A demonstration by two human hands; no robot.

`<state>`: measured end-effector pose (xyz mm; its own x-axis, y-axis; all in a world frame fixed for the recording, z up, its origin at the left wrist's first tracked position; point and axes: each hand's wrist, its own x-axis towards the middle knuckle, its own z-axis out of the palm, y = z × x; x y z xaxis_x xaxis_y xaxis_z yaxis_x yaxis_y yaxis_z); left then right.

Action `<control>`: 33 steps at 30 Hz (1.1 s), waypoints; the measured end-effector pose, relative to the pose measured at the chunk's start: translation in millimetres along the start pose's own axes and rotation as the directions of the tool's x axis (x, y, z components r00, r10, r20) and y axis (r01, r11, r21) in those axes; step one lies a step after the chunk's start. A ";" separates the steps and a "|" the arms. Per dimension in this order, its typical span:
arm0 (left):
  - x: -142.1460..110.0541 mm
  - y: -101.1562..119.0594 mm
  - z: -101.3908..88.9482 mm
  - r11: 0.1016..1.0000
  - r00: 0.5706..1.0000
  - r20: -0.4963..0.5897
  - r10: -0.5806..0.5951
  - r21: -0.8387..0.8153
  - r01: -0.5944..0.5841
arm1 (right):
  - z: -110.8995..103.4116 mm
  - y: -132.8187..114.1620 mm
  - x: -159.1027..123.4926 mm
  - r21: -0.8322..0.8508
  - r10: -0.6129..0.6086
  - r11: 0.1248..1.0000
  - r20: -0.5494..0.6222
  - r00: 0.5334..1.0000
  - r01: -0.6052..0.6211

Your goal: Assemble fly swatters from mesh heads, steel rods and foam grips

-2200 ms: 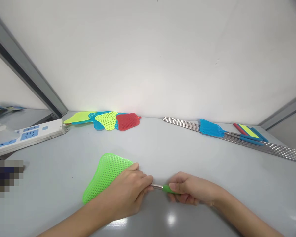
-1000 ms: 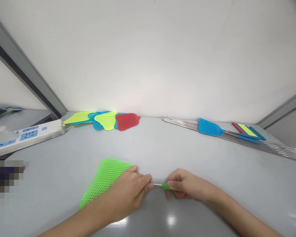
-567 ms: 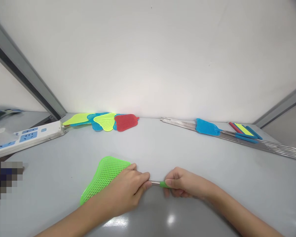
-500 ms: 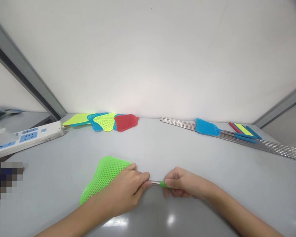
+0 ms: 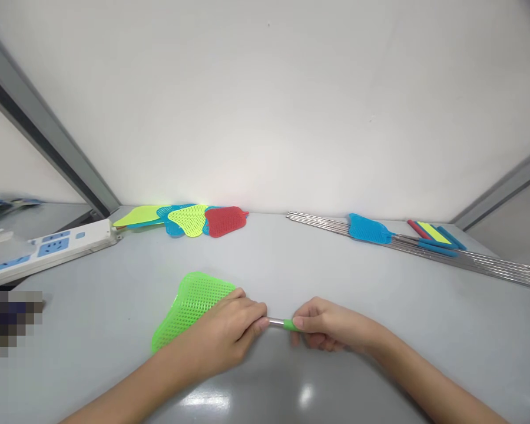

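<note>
A bright green fly swatter (image 5: 198, 297) with a perforated head is held between my two hands above the grey table. My left hand (image 5: 227, 333) is closed round its neck, covering the spot where head and metal rod join. A short stretch of the silver rod (image 5: 276, 322) shows between the hands. My right hand (image 5: 324, 324) is closed on the green handle grip (image 5: 289, 325), and most of that grip is hidden in the fingers. The head points to the left and lies partly behind my left wrist.
Overlapping yellow, blue and red swatter heads (image 5: 227, 222) lie along the wall. On the right, a blue swatter (image 5: 368, 228) rests on several metal rods (image 5: 490, 265), near coloured grip tubes (image 5: 437, 233). A white power strip (image 5: 88, 231) stands at left.
Both hands keep their hold and have shifted slightly up and left in view. The green head has tilted a little, and the rod gap between the hands looks slightly shorter.
</note>
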<state>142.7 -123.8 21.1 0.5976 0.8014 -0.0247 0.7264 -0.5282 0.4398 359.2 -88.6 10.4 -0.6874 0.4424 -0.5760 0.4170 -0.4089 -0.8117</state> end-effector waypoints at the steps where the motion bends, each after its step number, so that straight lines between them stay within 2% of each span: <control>1: 0.8 -0.2 -0.5 1.000 1.000 -0.010 0.004 -0.011 -0.004 | -1.1 -0.2 -0.1 0.007 0.000 1.000 0.006 1.000 0.000; 6: 3.4 0.2 -3.6 0.998 0.998 -0.054 0.012 -0.053 -0.015 | -5.9 -2.3 -0.1 0.028 -0.029 0.999 0.030 0.999 0.028; 12: 3.1 -2.9 -3.4 0.996 0.999 -0.043 -0.011 -0.086 0.007 | -8.2 -4.6 1.0 -0.002 -0.044 0.999 0.067 0.997 0.044; 18: 3.8 -5.7 -1.4 0.992 0.996 -0.086 0.028 -0.120 -0.038 | -19.6 -4.8 1.1 -0.052 -0.088 0.994 0.096 0.992 0.093; 26: 6.2 -10.5 -2.7 0.992 0.992 -0.127 -0.002 -0.124 -0.013 | -36.3 -5.6 0.1 -0.039 -0.189 0.982 -0.068 0.980 0.187; 33: 6.9 -11.8 -1.1 0.992 0.991 -0.133 -0.007 -0.129 -0.010 | -36.0 -6.1 0.6 -0.029 -0.191 0.981 -0.085 0.978 0.189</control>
<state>137.8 -111.8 16.8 0.5422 0.8352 0.0919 0.6701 -0.4958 0.5524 377.6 -57.1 11.5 -0.7013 0.5787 -0.4162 0.2965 -0.2942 -0.9086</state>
